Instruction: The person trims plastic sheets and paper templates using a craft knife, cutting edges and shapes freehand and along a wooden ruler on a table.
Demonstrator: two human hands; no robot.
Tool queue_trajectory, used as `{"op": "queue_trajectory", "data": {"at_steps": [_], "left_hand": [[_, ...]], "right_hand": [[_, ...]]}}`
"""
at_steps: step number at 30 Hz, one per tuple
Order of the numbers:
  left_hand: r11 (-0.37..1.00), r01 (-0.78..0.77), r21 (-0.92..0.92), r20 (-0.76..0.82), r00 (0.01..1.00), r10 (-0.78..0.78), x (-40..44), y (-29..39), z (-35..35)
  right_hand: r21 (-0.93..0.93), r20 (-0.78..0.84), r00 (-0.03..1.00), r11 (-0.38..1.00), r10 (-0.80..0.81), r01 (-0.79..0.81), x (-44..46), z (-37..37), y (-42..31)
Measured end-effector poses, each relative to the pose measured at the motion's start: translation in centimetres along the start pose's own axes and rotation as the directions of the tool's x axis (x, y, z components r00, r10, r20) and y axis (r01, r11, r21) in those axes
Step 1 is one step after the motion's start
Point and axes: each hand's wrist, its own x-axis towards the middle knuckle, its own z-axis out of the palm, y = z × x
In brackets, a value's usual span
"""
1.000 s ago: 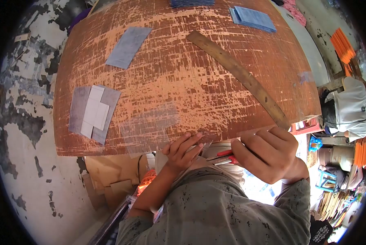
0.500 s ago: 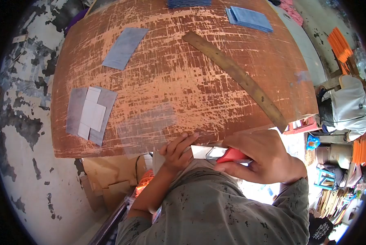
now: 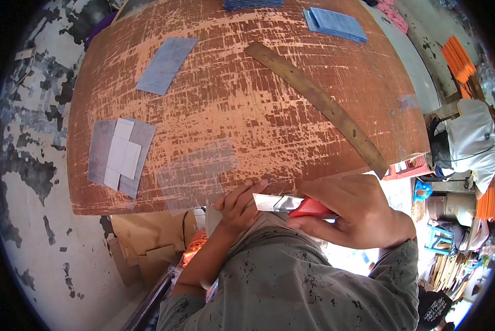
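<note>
My right hand (image 3: 358,212) is closed round the red handle of a utility knife (image 3: 312,208). Its wide blade (image 3: 266,203) is out and points left, in front of my body just off the table's near edge. The blade tip appears close to my left hand (image 3: 236,209), which rests at that edge with its fingers stretched out and nothing visible in them. A clear plastic sheet (image 3: 197,168) lies on the tabletop beside my left hand and overhangs the edge. Farther right, a long worn ruler-like strip (image 3: 319,102) lies diagonally, touched by neither hand.
The scratched brown table (image 3: 231,110) bears grey-blue pieces, one alone (image 3: 167,65) and a pair under white rectangles (image 3: 124,150). Blue stacks (image 3: 335,25) lie at the far side. A peeling wall (image 3: 32,182) stands left; a blue stool (image 3: 439,240) is at right.
The knife has turned slightly in my right hand's grip, its blade shifting a little left and up. My left hand stays at the table edge.
</note>
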Motion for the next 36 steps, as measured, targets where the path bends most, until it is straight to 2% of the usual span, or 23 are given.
{"op": "queue_trajectory", "data": {"at_steps": [18,21,23,24,25,26,28,30,31,33,34,36], "left_hand": [[1.0,0.016,-0.018,-0.017,1.0,-0.017,0.0,0.2,0.0],[0.994,0.07,-0.082,0.052,0.996,-0.066,2.5,1.2,-2.9],[0.96,0.22,-0.175,0.292,0.943,-0.163,5.0,2.2,-6.1],[0.958,0.228,-0.175,0.295,0.94,-0.169,5.3,2.6,-6.5],[0.73,0.431,-0.531,0.204,0.901,-0.383,5.4,2.9,-6.9],[0.359,0.463,-0.81,0.19,0.788,-0.586,5.8,3.1,-7.4],[0.374,0.497,-0.783,0.205,0.774,-0.599,8.3,2.7,-9.1],[0.229,0.469,-0.853,0.241,0.743,-0.625,9.6,2.5,-9.6],[0.232,0.472,-0.851,0.241,0.742,-0.626,9.6,2.0,-9.6],[-0.04,0.418,-0.908,0.381,0.78,-0.497,9.4,1.2,-9.6],[-0.038,0.419,-0.907,0.381,0.779,-0.498,9.5,1.1,-9.6],[-0.167,0.437,-0.884,0.465,0.782,-0.414,9.8,1.1,-9.5]], "right_hand": [[-0.072,0.029,0.999,0.997,-0.022,0.024,0.1,0.1,0.1],[-0.053,0.009,1.0,0.998,-0.017,0.018,-0.2,0.9,0.4],[0.034,0.0,1.0,0.999,-0.006,0.006,-0.3,1.6,0.5],[0.037,0.007,1.0,0.999,-0.004,0.004,-0.6,1.9,0.6],[0.077,0.04,0.999,0.997,0.026,-0.03,-0.9,2.3,0.7],[0.11,0.069,0.996,0.992,0.054,-0.061,-1.2,2.7,0.8],[0.156,0.048,0.997,0.986,0.053,-0.06,-1.4,3.8,0.7],[0.2,0.024,0.998,0.978,0.056,-0.06,-1.5,4.1,0.6],[0.232,0.054,0.997,0.97,0.063,-0.074,-1.5,4.0,0.5],[0.264,0.084,0.994,0.96,0.068,-0.088,-1.5,3.8,0.3],[0.276,0.114,0.992,0.957,0.06,-0.09,-1.5,3.6,0.3],[0.287,0.145,0.988,0.953,0.052,-0.092,-1.5,3.5,0.2]]}}
